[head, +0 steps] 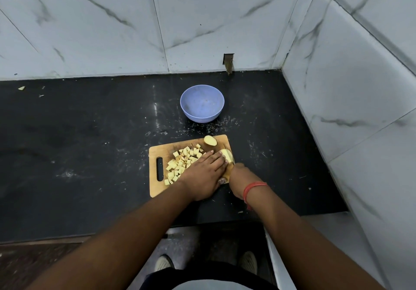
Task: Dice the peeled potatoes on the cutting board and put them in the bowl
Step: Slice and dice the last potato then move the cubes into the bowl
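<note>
- Head view: my left hand (206,172) lies on the board (157,152), fingers stretched forward and flat, the tips pressing down on a peeled potato piece (227,155) at the board's right edge.
- My right hand (238,176) sits just right of the left, fingers curled round something I take for a knife handle; the hand hides it, and I cannot make out a blade for certain.
- A red thread band (253,188) circles my right wrist.
- A heap of dice (182,162) covers the middle of the board, partly under my left hand and wrist.
- A second potato piece (210,140), cut face up, rests at the far edge of the board, apart from the one I press.
- The board is wooden, with a slot handle (159,168) at its left end, and lies on the black counter (78,143).
- The blue bowl (202,103) stands on the counter beyond the board, well apart from it, with no potato in it.
- Pale specks and scraps dot the counter around the board and the bowl; one small scrap (21,88) lies far left near the wall.
- White marbled tiles (112,30) back the counter and run down the right side.
- I can read no brand, label or writing anywhere.
- Below the counter edge my two shoes (164,262) show on the floor.
</note>
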Action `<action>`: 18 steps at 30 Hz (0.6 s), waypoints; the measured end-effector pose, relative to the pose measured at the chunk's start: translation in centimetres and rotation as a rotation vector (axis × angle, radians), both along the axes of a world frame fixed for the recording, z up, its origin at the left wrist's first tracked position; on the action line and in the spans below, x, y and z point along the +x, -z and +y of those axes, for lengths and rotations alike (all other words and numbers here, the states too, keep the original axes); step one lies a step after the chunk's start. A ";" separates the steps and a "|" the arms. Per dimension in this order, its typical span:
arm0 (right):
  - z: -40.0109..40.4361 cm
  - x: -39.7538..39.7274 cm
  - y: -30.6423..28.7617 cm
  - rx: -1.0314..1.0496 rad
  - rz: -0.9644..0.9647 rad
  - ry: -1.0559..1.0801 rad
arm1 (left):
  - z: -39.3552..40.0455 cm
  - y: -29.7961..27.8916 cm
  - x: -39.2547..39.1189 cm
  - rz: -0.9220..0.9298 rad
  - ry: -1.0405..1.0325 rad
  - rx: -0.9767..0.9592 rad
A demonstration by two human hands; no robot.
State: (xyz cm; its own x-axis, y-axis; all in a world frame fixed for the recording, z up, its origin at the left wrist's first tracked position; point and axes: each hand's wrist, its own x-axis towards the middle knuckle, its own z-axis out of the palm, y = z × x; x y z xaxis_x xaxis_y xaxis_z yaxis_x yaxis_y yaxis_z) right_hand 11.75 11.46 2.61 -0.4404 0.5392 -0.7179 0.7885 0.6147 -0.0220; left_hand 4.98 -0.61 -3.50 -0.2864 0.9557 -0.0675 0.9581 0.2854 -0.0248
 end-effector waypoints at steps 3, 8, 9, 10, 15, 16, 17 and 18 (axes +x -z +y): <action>-0.5 3.1 0.5 -0.001 0.078 -0.052 | 0.1 -0.2 0.2 -0.001 -0.008 -0.001; -0.5 7.9 1.2 0.004 0.157 -0.112 | -0.2 0.4 0.2 0.006 -0.027 0.049; -0.3 8.3 1.1 0.023 0.198 -0.134 | -0.3 0.5 0.2 0.005 -0.034 0.061; -0.2 8.2 1.1 0.041 0.240 -0.144 | -0.5 0.6 0.2 0.000 -0.045 0.072; -0.3 5.8 0.4 0.015 0.308 -0.104 | -1.1 1.1 0.3 -0.002 -0.066 0.079; -0.3 5.2 0.2 0.020 0.308 -0.104 | -1.1 1.1 0.2 -0.004 -0.068 0.083; -0.3 4.8 0.1 0.023 0.303 -0.104 | -1.0 1.0 0.2 -0.009 -0.072 0.088; -0.3 4.3 0.0 0.026 0.295 -0.111 | -0.9 1.0 0.1 -0.011 -0.074 0.094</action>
State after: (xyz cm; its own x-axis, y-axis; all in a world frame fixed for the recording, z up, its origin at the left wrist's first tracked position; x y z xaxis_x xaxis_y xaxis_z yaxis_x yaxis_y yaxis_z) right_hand 16.07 11.20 2.58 -0.6845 0.4930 -0.5370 0.6788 0.6997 -0.2229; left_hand 5.10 -1.54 -4.52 -0.3566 0.9341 0.0181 0.9342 0.3564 0.0158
